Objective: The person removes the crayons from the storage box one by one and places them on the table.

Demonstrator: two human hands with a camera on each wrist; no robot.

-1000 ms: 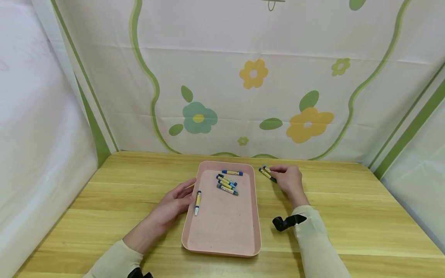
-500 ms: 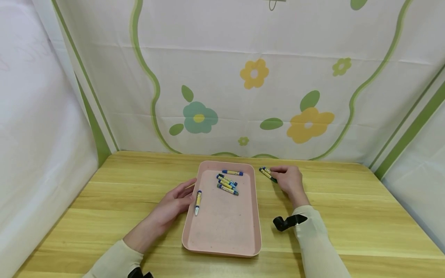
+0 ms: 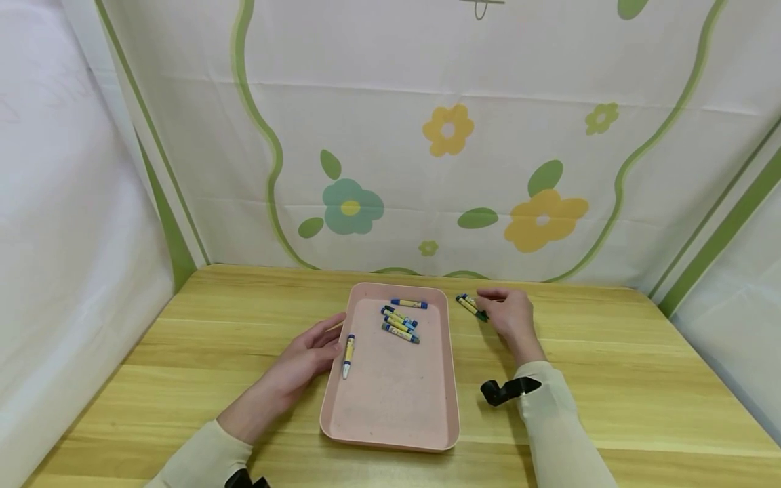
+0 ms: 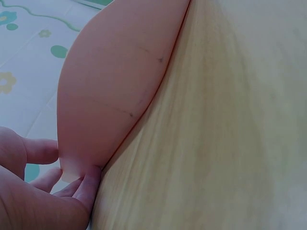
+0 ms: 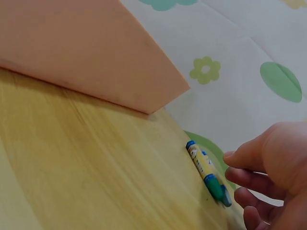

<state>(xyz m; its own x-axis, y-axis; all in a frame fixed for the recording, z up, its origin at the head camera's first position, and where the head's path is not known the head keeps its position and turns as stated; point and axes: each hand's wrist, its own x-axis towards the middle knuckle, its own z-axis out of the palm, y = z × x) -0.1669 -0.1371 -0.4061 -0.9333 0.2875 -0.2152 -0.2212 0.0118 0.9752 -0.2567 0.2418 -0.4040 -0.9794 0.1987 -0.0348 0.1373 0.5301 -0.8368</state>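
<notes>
A pink tray [image 3: 396,400] stands on the wooden table with several crayons in it. A cluster of wrapped crayons [image 3: 400,325] lies near its far end, beside a blue crayon [image 3: 409,303]. Along the left wall rests a white crayon [image 3: 348,356]. My left hand [image 3: 302,359] touches the tray's left side with fairly straight fingers. To the right of the tray, a green crayon [image 5: 204,167] lies side by side with a second crayon [image 5: 225,197], partly hidden behind it. Just beside this pair, my right hand [image 3: 508,315] holds nothing, its fingers loosely bent and apart from them.
A white curtain [image 3: 390,135] with printed flowers hangs behind the table's far edge, and similar sheets flank both sides. Bare wood [image 3: 610,379] shows right of my right arm. A black strap-like device [image 3: 511,391] sits at my right wrist.
The two crayons outside the tray have come together side by side, and my right fingers have drawn slightly off them. My left hand and the tray keep their places.
</notes>
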